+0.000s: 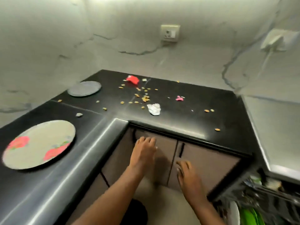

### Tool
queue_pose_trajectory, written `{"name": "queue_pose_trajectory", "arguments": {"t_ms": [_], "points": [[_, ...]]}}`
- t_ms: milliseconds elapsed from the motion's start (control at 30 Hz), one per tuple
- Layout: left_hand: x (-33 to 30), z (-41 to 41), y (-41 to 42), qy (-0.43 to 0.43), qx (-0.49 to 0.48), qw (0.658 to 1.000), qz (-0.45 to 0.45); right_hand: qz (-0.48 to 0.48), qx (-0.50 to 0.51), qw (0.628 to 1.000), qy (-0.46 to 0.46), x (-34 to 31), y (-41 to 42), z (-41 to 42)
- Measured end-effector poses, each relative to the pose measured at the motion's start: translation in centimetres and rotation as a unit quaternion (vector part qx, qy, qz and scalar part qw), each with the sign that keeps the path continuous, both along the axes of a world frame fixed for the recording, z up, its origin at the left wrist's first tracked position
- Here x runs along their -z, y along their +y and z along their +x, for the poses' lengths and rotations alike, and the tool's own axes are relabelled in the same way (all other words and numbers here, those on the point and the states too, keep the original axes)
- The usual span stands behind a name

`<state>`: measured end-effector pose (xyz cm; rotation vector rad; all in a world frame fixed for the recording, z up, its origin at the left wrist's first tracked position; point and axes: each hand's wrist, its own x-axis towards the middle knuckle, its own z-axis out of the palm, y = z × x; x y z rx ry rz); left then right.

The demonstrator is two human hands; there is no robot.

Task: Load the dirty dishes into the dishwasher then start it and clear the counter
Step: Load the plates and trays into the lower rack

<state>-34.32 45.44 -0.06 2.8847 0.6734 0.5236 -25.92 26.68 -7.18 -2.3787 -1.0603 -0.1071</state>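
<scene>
A large round plate with red flowers [39,144] lies on the black counter [186,117] at the left. A smaller grey plate [84,88] sits further back. Scattered crumbs [145,99], a red wrapper [132,79], a pink scrap [179,98] and crumpled foil [154,109] litter the corner of the counter. My left hand [143,151] hovers below the counter edge with relaxed fingers, in front of the cabinet doors. My right hand [188,174] is lower and to the right, fingers loosely curled, holding nothing that I can make out. The open dishwasher rack [266,202] shows at the bottom right.
Brown cabinet doors [203,161] with dark handles stand under the counter. A wall socket [170,33] is on the marble wall behind, and a plugged-in white charger [276,40] at the right. A white dish [233,215] and something green [250,216] sit in the rack.
</scene>
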Motion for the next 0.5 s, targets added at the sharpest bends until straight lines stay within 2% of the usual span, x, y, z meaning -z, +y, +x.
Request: {"name": "queue_pose_trajectory", "arguments": {"t_ms": [267, 500], "points": [[-3.8, -5.7, 13.4, -0.014, -0.174, 0.985, -0.012, 0.079, -0.139, 0.983, -0.084, -7.0, 13.0, -0.7], [-4.7, -3.6, 23.6, 0.047, -0.285, 0.956, -0.049, 0.103, -0.207, 0.969, -0.088, -9.4, 24.7, 4.5]]}}
